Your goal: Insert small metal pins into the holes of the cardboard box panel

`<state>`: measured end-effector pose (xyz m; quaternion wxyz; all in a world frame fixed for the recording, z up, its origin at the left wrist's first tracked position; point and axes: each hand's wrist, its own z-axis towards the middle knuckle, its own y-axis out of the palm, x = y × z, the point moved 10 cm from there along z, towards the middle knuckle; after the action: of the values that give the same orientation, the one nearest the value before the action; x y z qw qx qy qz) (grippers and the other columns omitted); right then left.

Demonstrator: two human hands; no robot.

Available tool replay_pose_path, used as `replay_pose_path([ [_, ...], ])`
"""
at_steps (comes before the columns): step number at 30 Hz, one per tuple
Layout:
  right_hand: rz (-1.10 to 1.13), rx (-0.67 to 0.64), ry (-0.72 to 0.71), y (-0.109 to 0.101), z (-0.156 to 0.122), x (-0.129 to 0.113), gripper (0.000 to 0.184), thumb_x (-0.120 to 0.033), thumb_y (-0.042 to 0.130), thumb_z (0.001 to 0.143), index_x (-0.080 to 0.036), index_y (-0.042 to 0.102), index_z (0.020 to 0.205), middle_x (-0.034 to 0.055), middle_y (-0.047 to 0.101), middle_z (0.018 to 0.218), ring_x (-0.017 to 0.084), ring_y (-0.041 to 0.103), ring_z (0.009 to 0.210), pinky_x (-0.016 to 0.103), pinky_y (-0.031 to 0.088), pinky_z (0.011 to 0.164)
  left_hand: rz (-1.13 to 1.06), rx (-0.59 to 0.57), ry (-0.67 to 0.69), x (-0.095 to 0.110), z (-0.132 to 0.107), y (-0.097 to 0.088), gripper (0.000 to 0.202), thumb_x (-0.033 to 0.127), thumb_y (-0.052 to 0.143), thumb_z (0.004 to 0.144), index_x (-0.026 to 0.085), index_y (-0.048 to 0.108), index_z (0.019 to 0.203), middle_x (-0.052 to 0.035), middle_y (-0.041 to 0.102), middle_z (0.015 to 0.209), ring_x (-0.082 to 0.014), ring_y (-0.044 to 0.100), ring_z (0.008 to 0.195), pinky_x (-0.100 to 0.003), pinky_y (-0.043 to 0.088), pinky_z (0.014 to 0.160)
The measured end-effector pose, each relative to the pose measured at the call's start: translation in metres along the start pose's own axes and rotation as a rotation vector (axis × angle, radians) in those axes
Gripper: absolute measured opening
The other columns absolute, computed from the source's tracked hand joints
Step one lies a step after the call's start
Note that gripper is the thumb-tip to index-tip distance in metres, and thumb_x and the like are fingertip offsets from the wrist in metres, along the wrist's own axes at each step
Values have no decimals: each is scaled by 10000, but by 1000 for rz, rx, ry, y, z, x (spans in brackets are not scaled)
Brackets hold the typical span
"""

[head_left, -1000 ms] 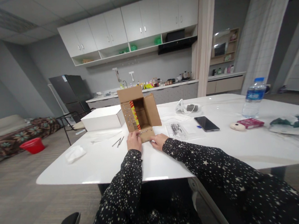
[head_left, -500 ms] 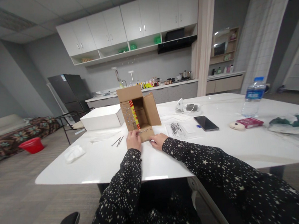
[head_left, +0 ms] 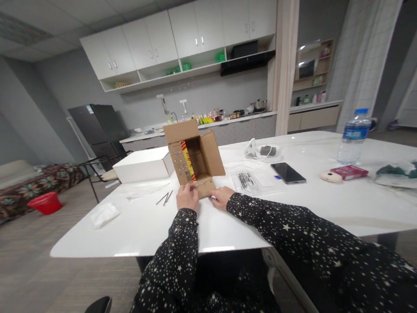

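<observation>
A wide white table (head_left: 310, 215) carries everything here. On it, lying on its side with the mouth toward the person, is a brown cardboard box (head_left: 194, 159); its top and right flaps stand open, and its bottom flap lies flat on the tabletop. Rows of small metal pins, perhaps nails (too small to be sure), stud the left flap and the edge of the bottom flap, so part of the pinning looks done.

The left hand (head_left: 188, 198) rests curled at the left corner of the bottom flap, fingertips on the row of pins; whether it pinches one cannot be told. The right hand (head_left: 221, 196) lies flat and loosely spread against the flap's right edge, holding nothing visible.

Two loose nails (head_left: 165, 198) lie just left of the left hand, and a clear bag of more (head_left: 246, 180) sits just right of the box, which suggests work remains.
</observation>
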<state>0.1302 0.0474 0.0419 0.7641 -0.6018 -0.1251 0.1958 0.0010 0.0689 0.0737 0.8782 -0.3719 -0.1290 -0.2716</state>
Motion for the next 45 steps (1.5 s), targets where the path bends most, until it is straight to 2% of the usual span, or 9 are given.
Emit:
replay_pose_path([
  [7,24,-10,5,0,0,0,332,-318,363,878,-244,595,1104,46,676,1008,181,611,912,269,396,782,62,-45,-28,-1,0,2,133,223,490,764,204,603,831,-47,589,803,-197,567,801,-317,442,735],
  [15,16,-14,7,-1,0,0,330,-303,363,878,-243,590,1109,48,675,1016,183,612,904,279,396,784,8,61,17,6,1,-12,135,225,484,775,197,605,827,-45,593,816,-184,564,811,-311,444,779],
  [23,7,0,-9,-1,0,-1,317,-297,372,875,-241,594,1095,48,677,992,184,615,888,275,398,766,-101,70,63,16,-1,-16,131,207,483,771,195,594,839,-29,581,801,-145,560,717,-284,465,758],
  [31,11,-26,15,-1,-1,1,334,-313,369,879,-241,591,1117,51,676,1004,183,608,910,270,390,788,-155,-40,149,28,-5,-3,122,174,501,742,193,596,817,-17,571,773,-133,545,692,-273,468,722],
  [45,-7,-23,-7,-1,0,-2,323,-307,372,878,-232,578,1116,55,673,1015,195,612,904,279,405,765,-123,-193,232,37,-10,15,110,159,515,725,193,595,792,-15,584,794,-128,540,673,-270,463,691],
])
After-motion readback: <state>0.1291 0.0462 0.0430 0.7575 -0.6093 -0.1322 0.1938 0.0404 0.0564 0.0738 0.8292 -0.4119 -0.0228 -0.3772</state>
